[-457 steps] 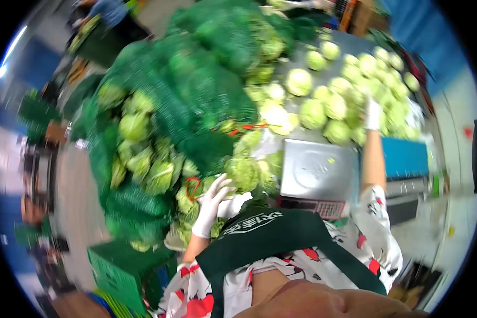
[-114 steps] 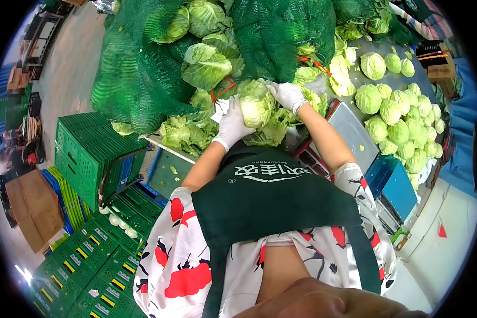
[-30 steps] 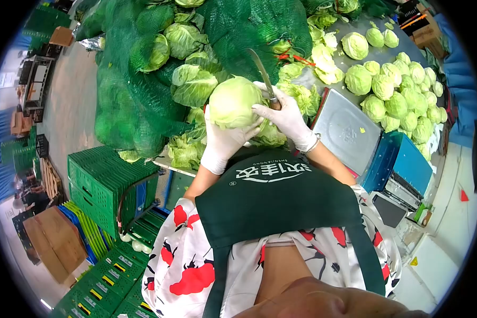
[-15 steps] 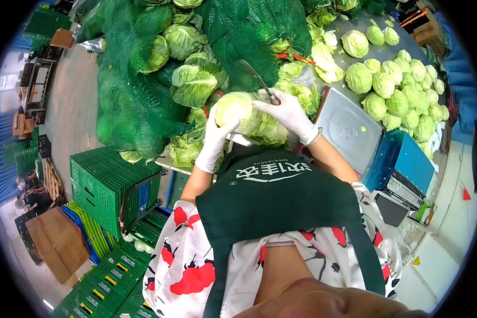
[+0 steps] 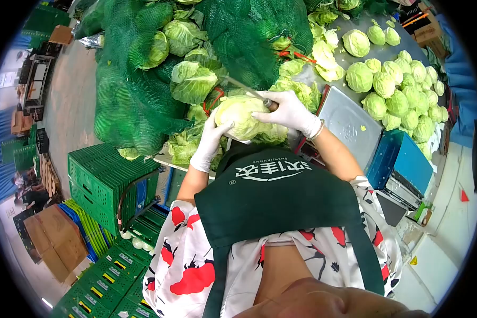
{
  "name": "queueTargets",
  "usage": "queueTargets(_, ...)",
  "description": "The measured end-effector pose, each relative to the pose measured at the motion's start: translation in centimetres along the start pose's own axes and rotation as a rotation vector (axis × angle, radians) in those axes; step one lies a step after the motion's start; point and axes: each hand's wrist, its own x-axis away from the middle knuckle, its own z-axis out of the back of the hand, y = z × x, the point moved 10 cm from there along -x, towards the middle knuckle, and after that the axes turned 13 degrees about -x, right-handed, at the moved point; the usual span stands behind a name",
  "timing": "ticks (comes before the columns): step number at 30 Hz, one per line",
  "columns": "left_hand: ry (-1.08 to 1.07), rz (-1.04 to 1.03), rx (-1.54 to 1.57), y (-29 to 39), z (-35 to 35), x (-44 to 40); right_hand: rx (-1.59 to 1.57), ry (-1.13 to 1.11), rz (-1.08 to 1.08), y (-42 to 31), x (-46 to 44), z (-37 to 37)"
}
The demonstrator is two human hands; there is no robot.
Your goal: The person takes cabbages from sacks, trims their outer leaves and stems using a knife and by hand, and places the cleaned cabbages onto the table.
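A pale green cabbage [image 5: 239, 117] is held between my two gloved hands, above the table edge in front of my apron. My left hand [image 5: 213, 139] grips it from the left and below, fingers curved against its side. My right hand [image 5: 290, 112] holds a knife [image 5: 252, 91] by its handle, the blade pointing up and left over the cabbage, blurred. Fingertips of that hand also touch the cabbage's right side. Loose outer leaves [image 5: 273, 133] lie beneath and beside the cabbage.
Green net sacks of cabbages [image 5: 138, 114] fill the table's left and middle. Trimmed cabbages [image 5: 403, 95] are piled at the right, beyond a metal scale platform [image 5: 350, 114] and a blue bin [image 5: 403, 159]. Green crates [image 5: 106, 185] stand stacked at lower left.
The cabbage has turned, showing its leafy side instead of the pale round face. The knife has swung lower and left, its blade now flatter over the cabbage.
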Motion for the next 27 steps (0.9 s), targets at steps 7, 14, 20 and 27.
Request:
queueTargets(7,-0.188,0.086,0.454,-0.2,-0.8,1.2,-0.821,0.299,-0.338,7.4,0.0,4.6)
queueTargets(14,-0.149,-0.028,0.527,-1.8,-0.4,-0.7,-0.158,0.374,-0.178,5.7,2.1,4.2)
queueTargets(20,-0.128,0.148,0.18,0.8,-5.2,-2.1,-0.327,0.132,-0.014,0.5,3.3,0.1)
queueTargets(27,-0.213,-0.406,-0.548,3.9,-8.8,-3.3,-0.969,0.445,-0.052,6.1,6.7,5.8)
